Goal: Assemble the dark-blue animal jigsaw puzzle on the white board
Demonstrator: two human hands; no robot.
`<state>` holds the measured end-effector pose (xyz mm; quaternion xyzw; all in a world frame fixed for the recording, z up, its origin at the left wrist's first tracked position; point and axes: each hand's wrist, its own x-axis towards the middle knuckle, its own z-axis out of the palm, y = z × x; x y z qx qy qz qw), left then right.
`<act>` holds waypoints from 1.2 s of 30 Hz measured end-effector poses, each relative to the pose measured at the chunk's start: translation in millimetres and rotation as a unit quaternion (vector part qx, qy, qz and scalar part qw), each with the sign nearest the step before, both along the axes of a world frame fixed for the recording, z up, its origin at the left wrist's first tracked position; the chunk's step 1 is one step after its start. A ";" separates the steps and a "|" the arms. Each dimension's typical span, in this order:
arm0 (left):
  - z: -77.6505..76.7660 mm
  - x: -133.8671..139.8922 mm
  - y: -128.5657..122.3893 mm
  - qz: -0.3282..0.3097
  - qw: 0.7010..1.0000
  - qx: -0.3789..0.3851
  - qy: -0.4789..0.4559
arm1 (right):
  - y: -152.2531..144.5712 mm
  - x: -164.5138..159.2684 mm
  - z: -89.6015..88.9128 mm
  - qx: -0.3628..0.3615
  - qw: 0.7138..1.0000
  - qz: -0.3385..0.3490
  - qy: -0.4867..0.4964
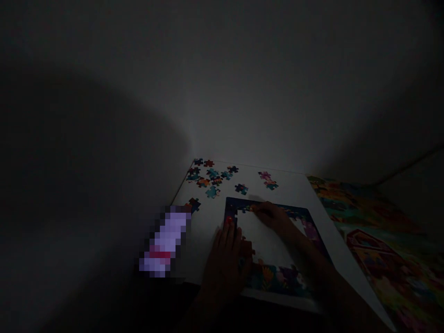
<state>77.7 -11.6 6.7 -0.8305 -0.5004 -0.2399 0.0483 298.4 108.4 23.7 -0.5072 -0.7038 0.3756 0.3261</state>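
Note:
A dark jigsaw puzzle frame point(231, 203) lies on a white board in dim light, with joined pieces along parts of its inner edge and a bare white middle. My left hand point(225, 252) rests flat over the frame's left side, fingers stretched out, hiding part of it. At the upper border, the fingertips of my right hand point(275, 219) are pinched on a puzzle piece point(254, 208) with some orange on it. That piece is partly covered by the fingers. Near my left hand, a reddish-brown piece point(246, 248) sits inside the left border.
Loose puzzle pieces point(212, 179) are scattered at the board's far left, and a pink pair point(268, 179) lies farther right. A blurred-out bright phone-like object point(166, 240) is at the left edge. A colourful picture mat point(374, 245) spreads on the right. Walls rise behind.

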 end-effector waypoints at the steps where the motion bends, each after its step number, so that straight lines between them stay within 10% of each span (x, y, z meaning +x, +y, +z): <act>1: 0.8 0.3 -0.4 0.003 1.000 -0.007 -0.006 | -0.3 0.2 1.5 0.001 1.000 0.005 -0.018; 10: 14.8 -2.3 -6.9 -0.005 0.998 -0.011 -0.063 | -0.7 -25.5 25.1 0.061 0.974 0.092 -0.200; 24: 17.3 1.2 -9.7 -0.080 0.979 0.004 -0.189 | 63.5 -188.3 23.1 0.212 0.903 0.312 -0.207; 36: 11.7 3.1 -10.4 -0.073 0.977 0.006 -0.201 | 72.6 -181.9 15.0 0.204 0.893 0.327 -0.232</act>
